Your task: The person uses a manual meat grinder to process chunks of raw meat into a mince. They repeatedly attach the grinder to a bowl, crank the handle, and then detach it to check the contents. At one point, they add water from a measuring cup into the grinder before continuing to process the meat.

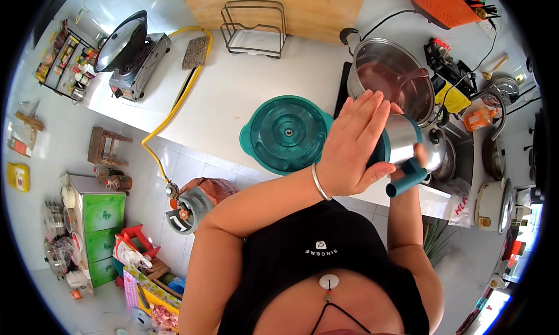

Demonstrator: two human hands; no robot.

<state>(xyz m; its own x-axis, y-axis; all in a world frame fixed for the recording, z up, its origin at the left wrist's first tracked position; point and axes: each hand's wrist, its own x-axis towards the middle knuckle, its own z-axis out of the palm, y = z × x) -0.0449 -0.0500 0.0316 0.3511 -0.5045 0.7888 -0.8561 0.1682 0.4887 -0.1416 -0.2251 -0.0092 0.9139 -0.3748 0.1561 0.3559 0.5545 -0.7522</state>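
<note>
A brushed-steel jug (403, 138) with teal rims and a teal handle (406, 181) is tilted on its side in front of me. My right hand (414, 159) is closed around it from the far right, its fingers partly hidden behind the steel body. Flat and stretched out, my left hand (356, 146) lies against the jug's teal end, palm toward it, and hides that end. Left of the hands, a round teal tub (289, 134) with a small metal post at its centre sits on the white counter.
Beyond the jug stands a large steel pot (372, 58) with reddish-brown liquid. A wire rack (254, 29) stands at the back. At the left are a gas stove (138, 64) with a wok and a yellow hose (166, 125) running down to a gas cylinder (198, 207).
</note>
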